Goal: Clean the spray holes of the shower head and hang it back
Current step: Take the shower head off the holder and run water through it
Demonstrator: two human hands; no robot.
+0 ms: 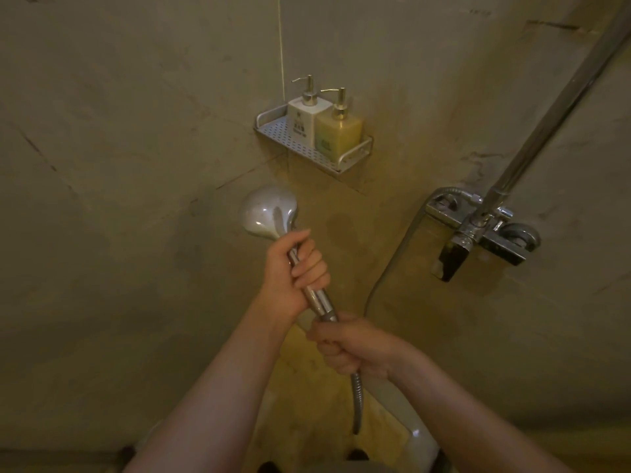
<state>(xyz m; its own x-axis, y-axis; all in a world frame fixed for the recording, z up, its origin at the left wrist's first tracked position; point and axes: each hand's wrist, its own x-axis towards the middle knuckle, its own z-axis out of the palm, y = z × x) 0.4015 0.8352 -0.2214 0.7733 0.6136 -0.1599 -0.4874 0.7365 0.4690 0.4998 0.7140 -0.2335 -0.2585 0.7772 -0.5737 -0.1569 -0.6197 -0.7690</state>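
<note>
The shower head (268, 213) is up in front of me, its rounded chrome back toward me and its spray face turned away to the wall, so I cannot see the holes. My left hand (293, 271) is wrapped tight around the handle just below the head, fingers curled fully closed on it. My right hand (355, 349) grips lower, fist closed around the end of the handle where the ribbed metal hose (356, 404) joins; the hose drops from under that fist toward the floor. Above the head, a perforated metal shelf (300, 148) is fixed in the wall corner, holding a white pump bottle (304, 121) and a yellow pump bottle (336, 134) touching side by side. To the right, well apart from my hands, sits the chrome mixer valve (485, 233), with the riser pipe (560, 104) running up from it.
</note>
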